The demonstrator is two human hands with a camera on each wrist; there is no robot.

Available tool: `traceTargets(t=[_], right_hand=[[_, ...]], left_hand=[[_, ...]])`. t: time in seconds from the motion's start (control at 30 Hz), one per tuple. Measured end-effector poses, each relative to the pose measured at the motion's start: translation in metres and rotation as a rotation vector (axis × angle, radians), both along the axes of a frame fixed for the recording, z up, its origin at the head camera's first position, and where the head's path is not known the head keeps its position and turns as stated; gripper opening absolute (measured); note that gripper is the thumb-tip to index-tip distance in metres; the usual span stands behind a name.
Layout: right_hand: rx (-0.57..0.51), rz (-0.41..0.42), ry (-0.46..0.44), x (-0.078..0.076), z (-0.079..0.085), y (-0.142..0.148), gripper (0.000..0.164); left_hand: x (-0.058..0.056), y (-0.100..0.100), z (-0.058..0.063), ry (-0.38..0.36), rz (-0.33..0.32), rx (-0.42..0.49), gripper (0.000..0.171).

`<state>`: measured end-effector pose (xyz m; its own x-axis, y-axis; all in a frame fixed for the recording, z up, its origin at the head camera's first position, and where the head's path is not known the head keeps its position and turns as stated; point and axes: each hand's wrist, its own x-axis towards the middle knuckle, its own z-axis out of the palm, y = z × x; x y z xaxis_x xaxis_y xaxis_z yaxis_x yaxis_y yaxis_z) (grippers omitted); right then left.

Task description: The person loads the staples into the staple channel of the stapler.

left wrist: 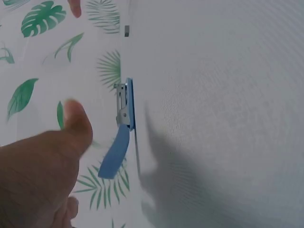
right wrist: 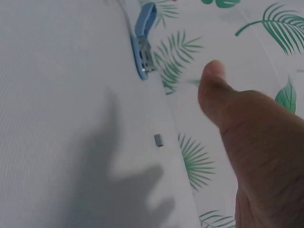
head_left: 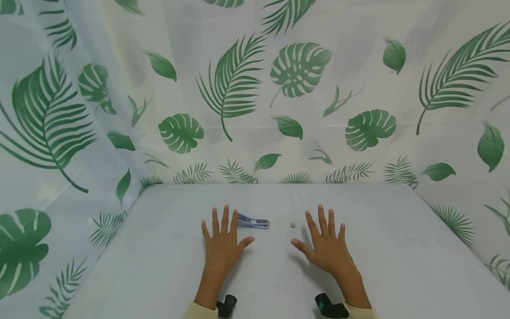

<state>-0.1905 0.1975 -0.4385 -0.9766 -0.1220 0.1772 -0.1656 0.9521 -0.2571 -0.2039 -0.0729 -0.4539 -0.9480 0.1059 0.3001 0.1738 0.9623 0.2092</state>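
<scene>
A blue stapler [head_left: 254, 222] with bare metal parts lies on the white table, its blue handle angled up from the metal section in the left wrist view [left wrist: 114, 154]. My left hand [head_left: 223, 246] hovers over the table with fingers spread, its index finger overlapping the stapler's left end in the head view. To the stapler's right sits a small grey block [head_left: 292, 225], like a short strip of staples. My right hand [head_left: 327, 248] is held with fingers spread just to the right of that block. Both hands hold nothing and cast shadows on the table.
The white tabletop [head_left: 271, 283] ends at a back edge against a white curtain [head_left: 247, 150] printed with green leaves, which also hangs along both sides. Each wrist wears a black camera [head_left: 227, 305] below a pale yellow sleeve.
</scene>
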Motion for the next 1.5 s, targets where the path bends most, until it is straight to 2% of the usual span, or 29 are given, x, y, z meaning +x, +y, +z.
traceTargets(t=[0.17, 0.23, 0.3, 0.4, 0.5, 0.63, 0.8, 0.9, 1.0, 1.2, 1.5], right_hand=[[-0.131, 0.021, -0.081, -0.002, -0.004, 0.004, 0.079], [-0.194, 0.015, -0.119, -0.004, -0.007, 0.005, 0.074], [-0.273, 0.008, -0.152, -0.007, -0.011, 0.006, 0.071], [-0.378, 0.015, -0.182, -0.01, -0.017, 0.007, 0.068], [-0.424, 0.035, -0.192, -0.014, -0.022, 0.009, 0.067], [-0.409, 0.067, -0.195, -0.019, -0.024, 0.01, 0.068], [-0.394, 0.089, -0.175, -0.022, -0.023, 0.01, 0.067], [-0.394, 0.086, -0.188, -0.022, -0.024, 0.009, 0.068], [-0.405, 0.072, -0.2, -0.02, -0.026, 0.008, 0.069], [-0.358, 0.047, -0.178, -0.021, -0.031, 0.005, 0.068], [-0.332, 0.047, -0.159, -0.027, -0.034, 0.003, 0.067]], left_hand=[[-0.008, 0.005, 0.0, 0.037, 0.108, 0.075, 0.075], [-0.012, 0.006, -0.001, 0.037, 0.126, 0.157, 0.068], [-0.017, 0.007, -0.003, 0.01, 0.123, 0.299, 0.061], [-0.025, 0.006, -0.01, -0.063, 0.104, 0.584, 0.052], [-0.032, 0.005, -0.017, -0.142, 0.102, 0.808, 0.047], [-0.038, 0.005, -0.025, -0.207, 0.079, 0.984, 0.047], [-0.044, 0.011, -0.027, -0.267, 0.039, 1.126, 0.046], [-0.045, 0.016, -0.028, -0.265, 0.032, 1.138, 0.043], [-0.044, 0.02, -0.03, -0.254, 0.032, 1.113, 0.037], [-0.041, 0.019, -0.035, -0.281, -0.04, 1.002, 0.032], [-0.039, 0.018, -0.037, -0.246, -0.154, 0.798, 0.038]])
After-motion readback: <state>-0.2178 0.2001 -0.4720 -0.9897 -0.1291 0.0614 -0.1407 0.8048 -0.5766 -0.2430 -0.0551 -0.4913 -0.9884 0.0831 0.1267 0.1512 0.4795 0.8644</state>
